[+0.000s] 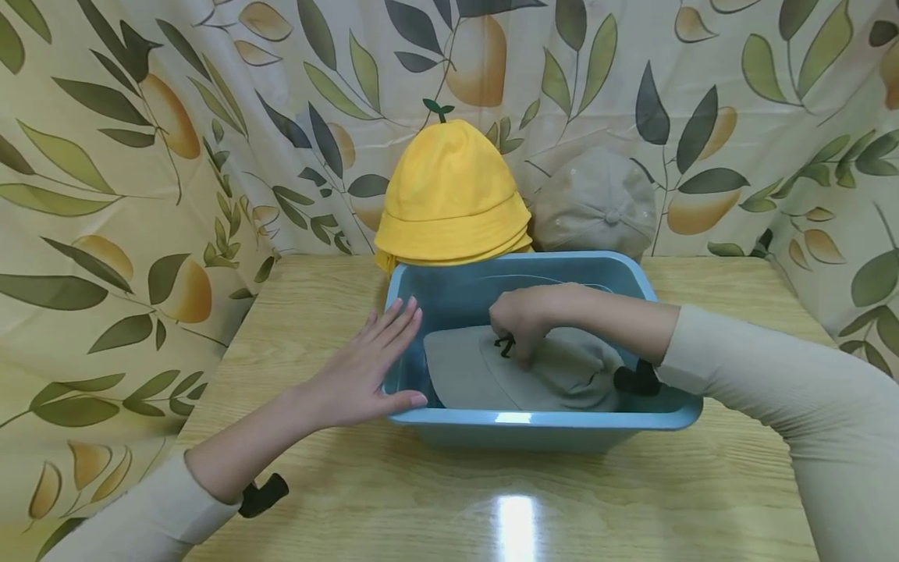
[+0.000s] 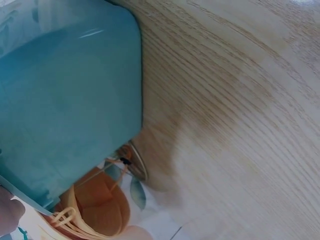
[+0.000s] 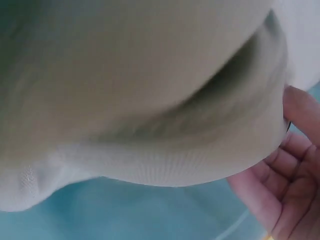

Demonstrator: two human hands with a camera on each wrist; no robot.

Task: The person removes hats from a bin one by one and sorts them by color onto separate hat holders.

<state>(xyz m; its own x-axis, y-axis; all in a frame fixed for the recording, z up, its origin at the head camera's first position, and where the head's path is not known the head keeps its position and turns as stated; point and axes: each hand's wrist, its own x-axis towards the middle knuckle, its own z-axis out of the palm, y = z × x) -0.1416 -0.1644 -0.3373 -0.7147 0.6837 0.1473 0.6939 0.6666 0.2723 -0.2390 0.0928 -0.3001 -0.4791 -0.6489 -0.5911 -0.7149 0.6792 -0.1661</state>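
A grey-green baseball cap (image 1: 456,367) with a small dark mark lies in the blue plastic basin (image 1: 463,419), its brim toward the left. My right hand (image 1: 525,320) reaches into the basin and pinches the cap near the base of its crown. Close up in the right wrist view, the right hand (image 3: 295,185) has thumb and fingers on the edge of the cap (image 3: 150,145). My left hand (image 1: 361,371) holds its fingers straight at the basin's left rim, thumb near the front corner. Only a bit of the left hand (image 2: 9,212) shows in the left wrist view.
Behind the basin stand yellow bucket hats (image 1: 453,187), stacked, with a green sprout on top. To their right a pale grey cap (image 1: 597,199) leans against the patterned cloth (image 1: 702,94). Everything rests on a wood-grain table (image 1: 337,484).
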